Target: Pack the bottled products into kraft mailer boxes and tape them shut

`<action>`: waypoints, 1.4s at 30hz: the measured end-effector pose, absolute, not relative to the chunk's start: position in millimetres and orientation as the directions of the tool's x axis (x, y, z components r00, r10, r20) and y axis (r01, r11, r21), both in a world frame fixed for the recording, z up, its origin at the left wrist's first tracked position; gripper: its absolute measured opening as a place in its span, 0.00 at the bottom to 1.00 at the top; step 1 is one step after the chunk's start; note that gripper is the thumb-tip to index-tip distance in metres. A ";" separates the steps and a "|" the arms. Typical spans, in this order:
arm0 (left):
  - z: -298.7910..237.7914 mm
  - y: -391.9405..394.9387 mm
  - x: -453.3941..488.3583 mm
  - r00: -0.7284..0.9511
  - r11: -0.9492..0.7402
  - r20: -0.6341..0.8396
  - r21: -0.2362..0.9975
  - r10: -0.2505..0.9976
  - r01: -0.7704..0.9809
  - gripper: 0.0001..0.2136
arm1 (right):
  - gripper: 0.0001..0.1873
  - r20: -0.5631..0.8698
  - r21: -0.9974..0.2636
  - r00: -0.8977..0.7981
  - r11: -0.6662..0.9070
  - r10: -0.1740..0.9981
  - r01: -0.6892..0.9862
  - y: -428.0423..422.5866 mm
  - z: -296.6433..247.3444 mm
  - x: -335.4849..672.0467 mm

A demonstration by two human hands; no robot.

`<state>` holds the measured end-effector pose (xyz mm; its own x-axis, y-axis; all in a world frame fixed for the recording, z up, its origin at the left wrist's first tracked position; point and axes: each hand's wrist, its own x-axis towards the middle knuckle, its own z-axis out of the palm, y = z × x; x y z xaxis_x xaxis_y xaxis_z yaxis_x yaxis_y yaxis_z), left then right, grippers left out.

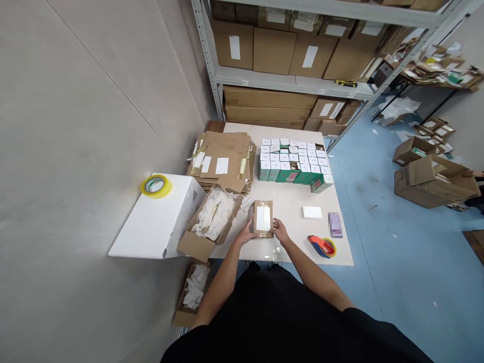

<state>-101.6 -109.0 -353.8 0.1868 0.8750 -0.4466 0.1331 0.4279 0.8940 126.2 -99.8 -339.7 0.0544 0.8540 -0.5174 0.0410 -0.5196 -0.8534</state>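
A small brown cardboard box [262, 219] with a white label on top stands on the white table [295, 212] in front of me. My left hand [248, 233] grips its left side. My right hand [280, 229] holds its right side, fingers curled against the box. Behind it stand several small green-and-white boxes [293, 161] in rows. To the right lie a flat white box [312, 212] and a red and blue tape dispenser [321, 246] with yellow tape.
A stack of flattened cartons [223, 159] lies at the table's left. An open carton of white packing bags [214, 217] sits beside a white foam block [159, 222] with a yellow tape roll [156, 185]. Metal shelving [287, 80] holds cartons behind. Open cartons [434, 181] lie on the blue floor.
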 end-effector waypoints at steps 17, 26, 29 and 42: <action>-253.5 -95.4 -6.1 0.193 0.269 -0.253 0.961 0.948 -0.063 0.59 | 0.38 -0.227 -0.974 -0.141 -0.224 0.964 0.034 -60.6 -238.2 237.6; -234.1 -159.0 -17.1 -0.070 0.208 -0.213 0.976 0.975 -0.070 0.57 | 0.40 -0.190 -0.978 -0.455 -0.208 0.870 0.010 -57.1 -227.2 217.0; -226.9 -188.4 -29.3 -0.184 0.198 -0.213 0.975 0.959 -0.101 0.59 | 0.40 -0.187 -0.979 -0.558 -0.201 0.809 0.037 -59.5 -219.4 191.9; -229.8 -407.7 -101.0 -0.638 -0.022 -0.135 0.972 0.758 -0.233 0.56 | 0.39 -0.178 -0.983 -0.886 -0.112 0.427 0.144 -178.5 -196.3 20.8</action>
<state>-101.0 -407.7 -229.8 -0.6379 0.7582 -0.1354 -0.2325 -0.0220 0.9723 20.8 -178.5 -196.3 -0.8863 0.4275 -0.1783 0.1439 -0.1119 -0.9832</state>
